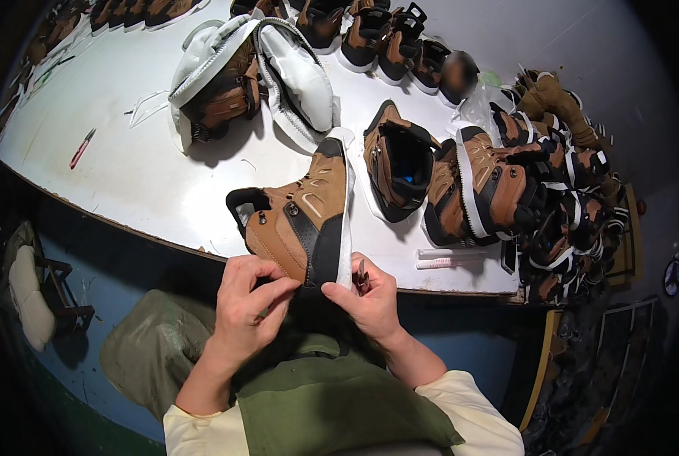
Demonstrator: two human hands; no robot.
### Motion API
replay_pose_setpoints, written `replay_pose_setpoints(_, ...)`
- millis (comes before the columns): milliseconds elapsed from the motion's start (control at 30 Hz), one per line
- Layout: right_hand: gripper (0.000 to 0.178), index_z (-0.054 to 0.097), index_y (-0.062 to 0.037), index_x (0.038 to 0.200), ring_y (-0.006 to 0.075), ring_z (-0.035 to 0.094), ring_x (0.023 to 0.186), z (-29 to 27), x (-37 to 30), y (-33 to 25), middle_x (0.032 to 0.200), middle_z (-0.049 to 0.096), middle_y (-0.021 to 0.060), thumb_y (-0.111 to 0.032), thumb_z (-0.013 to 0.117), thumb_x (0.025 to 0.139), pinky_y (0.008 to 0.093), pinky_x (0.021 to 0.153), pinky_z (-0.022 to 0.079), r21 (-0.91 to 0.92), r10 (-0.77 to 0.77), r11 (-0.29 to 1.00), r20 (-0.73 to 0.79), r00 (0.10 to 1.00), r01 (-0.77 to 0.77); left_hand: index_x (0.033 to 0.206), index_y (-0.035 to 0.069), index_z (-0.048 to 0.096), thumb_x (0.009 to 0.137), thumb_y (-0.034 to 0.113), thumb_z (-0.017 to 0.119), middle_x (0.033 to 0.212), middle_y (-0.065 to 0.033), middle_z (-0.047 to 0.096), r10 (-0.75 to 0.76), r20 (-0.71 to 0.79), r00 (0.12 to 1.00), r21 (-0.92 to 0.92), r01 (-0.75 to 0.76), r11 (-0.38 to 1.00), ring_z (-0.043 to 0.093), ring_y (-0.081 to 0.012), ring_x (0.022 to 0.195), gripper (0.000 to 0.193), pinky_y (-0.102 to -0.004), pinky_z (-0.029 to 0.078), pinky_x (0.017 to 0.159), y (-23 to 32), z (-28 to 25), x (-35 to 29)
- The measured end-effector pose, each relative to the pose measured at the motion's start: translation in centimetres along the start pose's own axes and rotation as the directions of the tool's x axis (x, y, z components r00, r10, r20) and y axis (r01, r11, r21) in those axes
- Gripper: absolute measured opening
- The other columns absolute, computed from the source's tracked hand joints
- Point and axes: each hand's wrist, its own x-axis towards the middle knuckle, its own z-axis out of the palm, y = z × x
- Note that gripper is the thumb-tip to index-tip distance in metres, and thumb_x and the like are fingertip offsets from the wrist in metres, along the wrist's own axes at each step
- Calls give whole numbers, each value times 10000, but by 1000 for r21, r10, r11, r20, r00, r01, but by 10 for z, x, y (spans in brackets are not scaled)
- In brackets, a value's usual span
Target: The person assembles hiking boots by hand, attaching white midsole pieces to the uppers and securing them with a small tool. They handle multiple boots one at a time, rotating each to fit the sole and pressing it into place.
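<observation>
A brown and black boot upper (301, 220) lies on its side at the table's near edge, its white sole edge facing right and its heel toward me. By the heel, my left hand (248, 308) is closed in a pinch; whatever it holds is too small to make out. My right hand (370, 300) presses its thumb at the heel's lower edge. Tucked in its curled fingers is a small dark metal tool, seemingly thread snips (362, 275), partly hidden by the hand. Beyond, another brown boot (402, 163) stands with its black lining showing.
A white padded bag (294, 83) with a zipper lies open around a brown boot. Right of me, boots (499, 178) are piled along the table (150, 159). A red-handled cutter (83, 148) rests at left, a clear plastic box (450, 258) near the front edge. More boots line the back.
</observation>
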Motion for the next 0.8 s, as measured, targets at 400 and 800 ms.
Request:
replay_pose_setpoints(400, 158, 634, -19, 859, -9, 332, 634, 3, 2, -3, 773, 448, -79, -101, 765, 822, 166, 538, 259, 21, 11, 1000, -5, 1000, -11, 871, 45, 682, 628, -10, 756, 884, -74, 571, -81, -66, 995, 12, 82, 997, 524, -266, 856, 260, -358, 437, 730, 8, 1, -3)
replay_pose_setpoints(800, 188, 625, -43, 841, -14, 310, 604, 2, 1, 2, 740, 440, -100, -145, 781, 815, 167, 523, 245, 3, 28, 1000, -26, 999, -28, 870, 44, 679, 636, -15, 762, 862, -70, 574, -65, -84, 994, 32, 67, 997, 525, -270, 853, 256, -362, 437, 725, 8, 7, -4)
